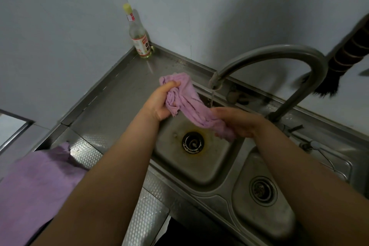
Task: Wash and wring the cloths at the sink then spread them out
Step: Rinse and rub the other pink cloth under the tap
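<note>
kitchen | steel double sink (207, 177) | faucet (279, 54) | oil bottle (138, 36)

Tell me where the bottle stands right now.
The bottle stands upright in the far left corner of the steel counter, against the wall, behind and left of the hand-held cloth.

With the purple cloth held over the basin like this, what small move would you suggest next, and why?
Probably shift the purple cloth right, under the faucet stream: both the left hand and right hand grip it, but the water falls just past its edge.
</note>
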Available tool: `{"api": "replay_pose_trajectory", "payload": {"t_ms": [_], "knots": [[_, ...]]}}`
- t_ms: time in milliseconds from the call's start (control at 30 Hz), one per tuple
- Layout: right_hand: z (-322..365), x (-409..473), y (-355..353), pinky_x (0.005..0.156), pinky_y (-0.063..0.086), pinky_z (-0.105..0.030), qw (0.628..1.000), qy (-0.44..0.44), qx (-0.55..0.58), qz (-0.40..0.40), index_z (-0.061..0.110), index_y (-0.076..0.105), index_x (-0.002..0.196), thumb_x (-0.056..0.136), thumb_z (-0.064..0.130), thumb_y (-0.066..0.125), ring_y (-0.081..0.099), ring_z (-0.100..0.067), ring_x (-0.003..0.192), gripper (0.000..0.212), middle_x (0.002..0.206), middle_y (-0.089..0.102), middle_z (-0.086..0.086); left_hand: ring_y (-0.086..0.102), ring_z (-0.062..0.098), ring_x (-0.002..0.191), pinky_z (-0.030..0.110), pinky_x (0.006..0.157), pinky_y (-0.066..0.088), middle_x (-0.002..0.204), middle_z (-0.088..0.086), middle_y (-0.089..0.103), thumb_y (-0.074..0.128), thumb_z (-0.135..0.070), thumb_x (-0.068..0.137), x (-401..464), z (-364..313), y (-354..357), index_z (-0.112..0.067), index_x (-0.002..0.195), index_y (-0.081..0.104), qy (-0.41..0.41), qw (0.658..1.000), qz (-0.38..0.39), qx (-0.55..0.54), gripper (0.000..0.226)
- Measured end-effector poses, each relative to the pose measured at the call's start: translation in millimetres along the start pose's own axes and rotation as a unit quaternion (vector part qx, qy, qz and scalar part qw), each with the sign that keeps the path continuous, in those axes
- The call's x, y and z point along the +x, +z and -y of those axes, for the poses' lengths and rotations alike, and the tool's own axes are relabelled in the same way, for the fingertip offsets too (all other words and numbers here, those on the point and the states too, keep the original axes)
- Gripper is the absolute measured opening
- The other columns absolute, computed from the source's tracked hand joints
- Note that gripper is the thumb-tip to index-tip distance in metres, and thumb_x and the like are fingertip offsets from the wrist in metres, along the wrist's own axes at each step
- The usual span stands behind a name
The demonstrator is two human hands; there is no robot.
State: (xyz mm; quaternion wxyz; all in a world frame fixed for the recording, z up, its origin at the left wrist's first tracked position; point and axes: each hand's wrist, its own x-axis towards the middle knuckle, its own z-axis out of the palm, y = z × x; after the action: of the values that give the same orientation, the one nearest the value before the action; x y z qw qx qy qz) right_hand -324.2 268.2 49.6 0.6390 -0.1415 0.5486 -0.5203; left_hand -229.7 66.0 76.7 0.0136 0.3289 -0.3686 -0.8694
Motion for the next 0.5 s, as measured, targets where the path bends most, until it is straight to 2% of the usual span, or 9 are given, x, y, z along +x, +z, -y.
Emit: {"api": "replay_pose_trajectory", "payload": {"t_ms": [67, 133, 200, 267, 300, 333, 367, 433, 500], "knots": [[-5.3, 6.1, -2.3, 0.080, 0.054, -0.031, 0.998, 0.006, 0.053, -0.044, 0.011, 0.061, 0.116, 0.091, 0.049, 0.048, 0.067, -0.022, 0.098, 0.047, 0.108, 0.068, -0.010, 0.070, 0.026, 0.084, 0.039, 0.084, 0.057, 0.089, 0.016, 0.071, 0.041, -0.007, 0.097, 0.4, 0.9, -3.9, -0.004, 0.103, 0.060, -0.005, 0.999, 0.043, 0.010, 0.019], [-11.9, 9.4, -4.9, 0.089, 0.048, -0.038, 0.996, 0.004, 0.032, -0.082, 0.002, 0.061, 0.115, 0.086, 0.039, 0.061, 0.061, -0.032, 0.106, 0.047, 0.112, 0.065, -0.018, 0.069, 0.028, 0.091, 0.041, 0.089, 0.056, 0.096, 0.017, 0.070, 0.047, -0.004, 0.094, 0.0, 2.5, -3.5, -0.003, 0.109, 0.058, -0.005, 0.997, 0.070, 0.034, 0.018], [-16.1, 9.5, -8.0, 0.082, 0.053, -0.034, 0.993, -0.001, 0.051, -0.106, 0.001, 0.061, 0.117, 0.083, 0.022, 0.067, 0.065, -0.027, 0.097, 0.040, 0.111, 0.067, -0.018, 0.069, 0.029, 0.094, 0.040, 0.085, 0.058, 0.103, 0.019, 0.068, 0.067, -0.006, 0.083, 2.1, 4.8, -4.7, 0.000, 0.113, 0.058, 0.006, 0.995, 0.089, 0.045, 0.032], [-14.0, 7.4, -4.5, 0.065, 0.058, -0.029, 0.979, -0.036, 0.139, -0.143, 0.000, 0.060, 0.118, 0.089, 0.011, 0.056, 0.070, -0.020, 0.081, 0.031, 0.097, 0.072, -0.014, 0.066, 0.030, 0.100, 0.040, 0.088, 0.057, 0.112, 0.021, 0.065, 0.082, -0.012, 0.070, 6.6, 9.2, -8.4, 0.001, 0.118, 0.058, 0.010, 0.992, 0.108, 0.069, 0.056], [-11.5, 8.3, -3.3, 0.057, 0.058, -0.028, 0.966, -0.066, 0.191, -0.159, 0.001, 0.060, 0.114, 0.093, 0.010, 0.050, 0.071, -0.018, 0.072, 0.025, 0.087, 0.073, -0.012, 0.064, 0.032, 0.105, 0.041, 0.092, 0.055, 0.118, 0.022, 0.063, 0.081, -0.013, 0.070, 9.1, 13.5, -10.8, 0.001, 0.124, 0.055, 0.011, 0.990, 0.109, 0.088, 0.061], [-8.5, 9.9, -3.3, 0.059, 0.059, -0.030, 0.946, -0.107, 0.248, -0.177, 0.003, 0.061, 0.109, 0.096, 0.012, 0.046, 0.072, -0.019, 0.072, 0.021, 0.085, 0.073, -0.012, 0.061, 0.034, 0.110, 0.042, 0.095, 0.052, 0.123, 0.023, 0.061, 0.077, -0.013, 0.075, 10.4, 19.0, -11.2, 0.001, 0.130, 0.051, 0.009, 0.990, 0.090, 0.111, 0.063], [-4.9, 12.4, -3.7, 0.068, 0.060, -0.035, 0.920, -0.148, 0.303, -0.201, 0.006, 0.061, 0.106, 0.098, 0.017, 0.045, 0.072, -0.022, 0.080, 0.021, 0.091, 0.073, -0.014, 0.060, 0.036, 0.113, 0.044, 0.097, 0.051, 0.126, 0.024, 0.060, 0.071, -0.011, 0.080, 11.7, 24.5, -10.1, 0.001, 0.134, 0.048, 0.006, 0.989, 0.067, 0.134, 0.060], [2.8, 17.1, -1.4, 0.077, 0.058, -0.040, 0.874, -0.191, 0.380, -0.236, 0.009, 0.061, 0.101, 0.099, 0.030, 0.046, 0.071, -0.026, 0.090, 0.025, 0.099, 0.071, -0.014, 0.063, 0.037, 0.112, 0.046, 0.097, 0.051, 0.118, 0.023, 0.066, 0.064, -0.011, 0.089, 16.4, 36.5, -3.9, 0.003, 0.127, 0.054, 0.006, 0.984, -0.014, 0.179, 0.042], [7.8, 23.1, 16.1, 0.066, 0.057, -0.031, 0.899, -0.177, 0.294, -0.271, 0.013, 0.061, 0.093, 0.096, 0.034, 0.050, 0.070, -0.020, 0.078, 0.024, 0.088, 0.070, -0.008, 0.070, 0.033, 0.098, 0.043, 0.088, 0.055, 0.099, 0.018, 0.073, 0.061, -0.022, 0.094, 23.5, 46.6, 9.6, -0.001, 0.111, 0.063, -0.003, 0.975, -0.116, 0.189, 0.027]]}}
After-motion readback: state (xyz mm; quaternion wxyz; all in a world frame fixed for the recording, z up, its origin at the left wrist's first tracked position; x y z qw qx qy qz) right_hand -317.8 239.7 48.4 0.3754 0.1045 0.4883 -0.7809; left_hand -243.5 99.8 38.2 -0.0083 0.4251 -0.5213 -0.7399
